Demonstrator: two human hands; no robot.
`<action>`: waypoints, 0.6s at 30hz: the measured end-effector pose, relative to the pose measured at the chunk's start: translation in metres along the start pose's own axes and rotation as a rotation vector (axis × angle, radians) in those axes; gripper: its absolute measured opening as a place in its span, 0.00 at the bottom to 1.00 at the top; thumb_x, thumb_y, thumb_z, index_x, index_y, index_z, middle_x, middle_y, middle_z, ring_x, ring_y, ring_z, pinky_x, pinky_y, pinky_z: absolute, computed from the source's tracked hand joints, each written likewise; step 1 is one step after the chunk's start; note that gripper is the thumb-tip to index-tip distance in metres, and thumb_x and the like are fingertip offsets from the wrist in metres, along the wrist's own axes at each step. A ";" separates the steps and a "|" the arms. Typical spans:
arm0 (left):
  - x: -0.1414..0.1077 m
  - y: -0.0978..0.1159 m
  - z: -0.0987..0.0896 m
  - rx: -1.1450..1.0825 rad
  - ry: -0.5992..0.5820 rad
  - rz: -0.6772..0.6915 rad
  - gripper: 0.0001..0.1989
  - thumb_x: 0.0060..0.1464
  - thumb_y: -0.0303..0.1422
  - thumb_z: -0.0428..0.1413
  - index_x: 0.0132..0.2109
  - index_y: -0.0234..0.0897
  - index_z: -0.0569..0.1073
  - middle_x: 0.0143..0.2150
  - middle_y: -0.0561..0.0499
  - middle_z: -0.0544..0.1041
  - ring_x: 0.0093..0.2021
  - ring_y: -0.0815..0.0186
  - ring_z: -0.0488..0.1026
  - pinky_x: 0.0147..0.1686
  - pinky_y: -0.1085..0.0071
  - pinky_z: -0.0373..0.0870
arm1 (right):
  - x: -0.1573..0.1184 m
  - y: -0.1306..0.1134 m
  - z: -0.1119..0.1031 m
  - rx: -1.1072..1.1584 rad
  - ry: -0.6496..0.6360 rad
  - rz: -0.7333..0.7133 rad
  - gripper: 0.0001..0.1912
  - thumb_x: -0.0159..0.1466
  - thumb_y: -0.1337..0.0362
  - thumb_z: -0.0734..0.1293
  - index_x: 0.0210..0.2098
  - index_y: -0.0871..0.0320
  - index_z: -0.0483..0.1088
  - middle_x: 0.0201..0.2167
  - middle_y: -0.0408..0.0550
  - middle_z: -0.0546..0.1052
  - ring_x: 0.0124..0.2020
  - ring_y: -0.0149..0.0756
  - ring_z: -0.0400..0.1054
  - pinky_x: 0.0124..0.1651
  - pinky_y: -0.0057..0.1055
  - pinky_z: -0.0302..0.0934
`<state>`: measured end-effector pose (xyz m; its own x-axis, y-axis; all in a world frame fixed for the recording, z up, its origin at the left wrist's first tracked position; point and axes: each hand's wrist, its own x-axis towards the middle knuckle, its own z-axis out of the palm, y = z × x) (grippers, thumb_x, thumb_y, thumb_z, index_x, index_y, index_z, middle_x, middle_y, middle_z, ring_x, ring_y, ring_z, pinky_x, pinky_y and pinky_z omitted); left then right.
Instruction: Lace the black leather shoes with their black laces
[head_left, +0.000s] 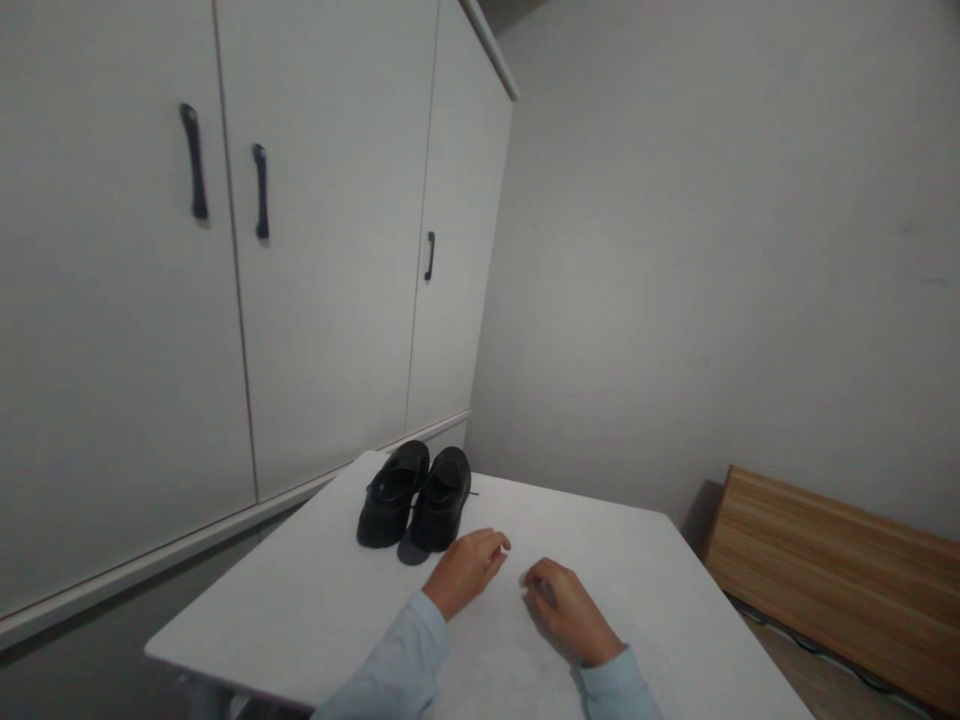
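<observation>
Head view: left hand (466, 572) and right hand (570, 606) are held released, apart. Shoes (442, 505) are set near the table (270, 610) edge, eleven o'clock.

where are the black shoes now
In the head view, the black shoes stand toward the far left corner of the white table, just beyond the left hand, near the cupboard.
</observation>
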<state>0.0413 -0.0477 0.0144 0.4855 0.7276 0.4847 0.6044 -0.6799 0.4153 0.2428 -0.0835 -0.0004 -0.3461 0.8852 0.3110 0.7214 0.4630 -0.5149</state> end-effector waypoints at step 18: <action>-0.002 -0.046 -0.026 0.453 0.387 -0.328 0.16 0.51 0.28 0.57 0.48 0.37 0.69 0.47 0.43 0.72 0.55 0.54 0.64 0.51 0.57 0.62 | 0.003 0.019 0.004 -0.003 0.042 0.038 0.10 0.57 0.71 0.59 0.36 0.59 0.70 0.34 0.50 0.75 0.37 0.37 0.68 0.43 0.31 0.60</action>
<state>-0.0038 -0.0205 0.0142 0.0222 0.7473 0.6641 0.9276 -0.2632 0.2651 0.2529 -0.0725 -0.0124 -0.2929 0.8995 0.3241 0.7358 0.4286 -0.5244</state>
